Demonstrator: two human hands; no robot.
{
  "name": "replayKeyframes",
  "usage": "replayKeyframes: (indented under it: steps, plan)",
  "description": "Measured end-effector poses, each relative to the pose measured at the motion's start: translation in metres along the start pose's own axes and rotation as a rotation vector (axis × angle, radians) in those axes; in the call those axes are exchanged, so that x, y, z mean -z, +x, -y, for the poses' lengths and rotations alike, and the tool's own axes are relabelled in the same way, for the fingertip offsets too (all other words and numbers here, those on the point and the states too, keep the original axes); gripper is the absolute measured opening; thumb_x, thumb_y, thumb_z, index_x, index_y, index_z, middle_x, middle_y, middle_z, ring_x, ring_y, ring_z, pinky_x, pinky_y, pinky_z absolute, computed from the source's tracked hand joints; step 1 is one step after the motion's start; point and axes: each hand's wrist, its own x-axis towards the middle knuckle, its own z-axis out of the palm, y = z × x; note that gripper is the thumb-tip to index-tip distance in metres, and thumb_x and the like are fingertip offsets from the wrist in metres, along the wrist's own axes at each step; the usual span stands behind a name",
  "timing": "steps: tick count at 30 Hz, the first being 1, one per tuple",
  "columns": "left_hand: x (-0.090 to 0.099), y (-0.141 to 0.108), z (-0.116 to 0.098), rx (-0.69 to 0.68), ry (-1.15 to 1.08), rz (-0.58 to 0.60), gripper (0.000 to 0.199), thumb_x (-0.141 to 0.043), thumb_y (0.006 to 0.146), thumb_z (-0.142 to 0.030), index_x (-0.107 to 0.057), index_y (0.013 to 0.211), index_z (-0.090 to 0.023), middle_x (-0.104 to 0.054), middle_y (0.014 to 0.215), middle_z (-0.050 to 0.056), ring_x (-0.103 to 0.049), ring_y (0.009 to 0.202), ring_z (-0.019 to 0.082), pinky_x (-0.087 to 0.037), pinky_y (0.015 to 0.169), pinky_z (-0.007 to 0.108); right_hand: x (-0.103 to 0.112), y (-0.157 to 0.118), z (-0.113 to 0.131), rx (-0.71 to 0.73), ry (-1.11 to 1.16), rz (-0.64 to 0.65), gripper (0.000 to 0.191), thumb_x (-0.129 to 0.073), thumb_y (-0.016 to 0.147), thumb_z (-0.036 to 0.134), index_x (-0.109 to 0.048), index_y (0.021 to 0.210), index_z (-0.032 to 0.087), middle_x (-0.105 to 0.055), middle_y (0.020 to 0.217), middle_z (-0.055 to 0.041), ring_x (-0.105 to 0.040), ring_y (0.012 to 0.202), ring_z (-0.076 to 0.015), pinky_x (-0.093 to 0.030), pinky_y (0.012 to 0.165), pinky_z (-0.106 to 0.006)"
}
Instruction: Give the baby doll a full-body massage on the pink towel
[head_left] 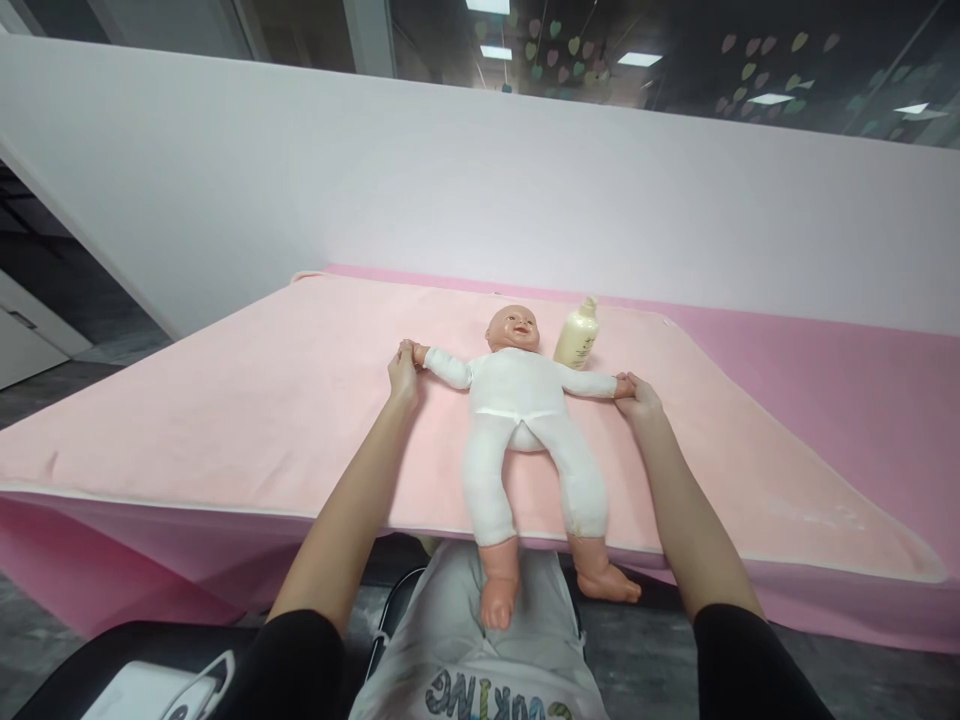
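Observation:
A baby doll [517,385] with a white cloth body lies on its back on the pink table cover, its head away from me. Both its arms are stretched out sideways, and its feet hang over the near table edge. My left hand [405,372] is closed around the doll's hand on the left side. On the other side, my right hand [637,394] grips the doll's other hand. Close to the doll's head, on the right, a pale yellow pump bottle [577,334] leans at a slight tilt.
The pale pink cover [225,400] spreads over a darker pink cloth [840,390] on the table. A white wall [480,180] stands behind it, with glass above. At lower left, a white device [150,690] with a cable rests on a black surface.

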Motion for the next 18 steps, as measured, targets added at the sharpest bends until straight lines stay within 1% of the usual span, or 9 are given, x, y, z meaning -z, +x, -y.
replayKeyframes:
  steps: [2, 4, 8, 10, 14, 18]
  plan:
    - [0.0001, 0.0007, 0.0003, 0.019, -0.005, 0.008, 0.029, -0.065, 0.077, -0.043, -0.057, 0.074, -0.016, -0.058, 0.069, 0.0, -0.054, 0.062, 0.01, -0.044, 0.06, 0.022, -0.0021, -0.0033, 0.0015, -0.065, -0.007, -0.039, 0.025, -0.034, 0.094, 0.012, -0.039, 0.07, 0.02, -0.044, 0.058, 0.0053, -0.05, 0.049, -0.0071, -0.053, 0.052, -0.019]
    - [0.0001, 0.0008, 0.0, 0.034, 0.006, 0.015, 0.029, -0.07, 0.072, -0.042, -0.058, 0.077, -0.016, -0.059, 0.071, 0.001, -0.055, 0.063, 0.01, -0.045, 0.06, 0.022, -0.0041, -0.0065, 0.0028, -0.083, -0.006, -0.051, 0.026, -0.036, 0.094, 0.012, -0.04, 0.069, 0.019, -0.044, 0.057, 0.0055, -0.05, 0.049, -0.0063, -0.053, 0.053, -0.017]
    - [-0.0002, -0.0017, -0.0015, 0.017, 0.059, 0.046, 0.032, -0.076, 0.064, -0.037, -0.058, 0.079, -0.015, -0.059, 0.075, 0.001, -0.057, 0.067, 0.011, -0.045, 0.059, 0.021, -0.0049, -0.0097, 0.003, -0.044, -0.042, -0.043, 0.025, -0.042, 0.091, 0.01, -0.043, 0.068, 0.018, -0.045, 0.057, 0.0059, -0.049, 0.049, -0.0052, -0.052, 0.054, -0.013]
    - [-0.0006, -0.0034, -0.0021, -0.009, 0.09, 0.077, 0.034, -0.077, 0.061, -0.034, -0.057, 0.08, -0.016, -0.058, 0.077, 0.0, -0.057, 0.068, 0.01, -0.046, 0.06, 0.02, -0.0044, -0.0104, 0.0023, -0.026, -0.071, -0.055, 0.021, -0.048, 0.089, 0.009, -0.046, 0.069, 0.018, -0.049, 0.059, 0.0056, -0.052, 0.052, -0.0056, -0.052, 0.055, -0.013]
    - [-0.0015, -0.0044, -0.0014, -0.012, 0.13, 0.091, 0.035, -0.077, 0.061, -0.027, -0.057, 0.087, -0.017, -0.059, 0.083, 0.001, -0.058, 0.07, 0.009, -0.048, 0.063, 0.02, -0.0039, -0.0098, 0.0012, -0.008, -0.087, -0.05, 0.017, -0.051, 0.086, 0.005, -0.049, 0.073, 0.017, -0.054, 0.065, 0.0046, -0.057, 0.059, -0.0065, -0.055, 0.061, -0.015]
    - [-0.0011, -0.0021, 0.0011, -0.023, 0.157, 0.08, 0.032, -0.075, 0.066, -0.026, -0.055, 0.089, -0.017, -0.06, 0.084, 0.001, -0.059, 0.071, 0.008, -0.048, 0.067, 0.02, -0.0015, -0.0019, -0.0005, 0.04, -0.061, -0.033, 0.02, -0.045, 0.089, 0.008, -0.044, 0.072, 0.018, -0.049, 0.063, 0.0059, -0.052, 0.054, -0.004, -0.052, 0.058, -0.012]
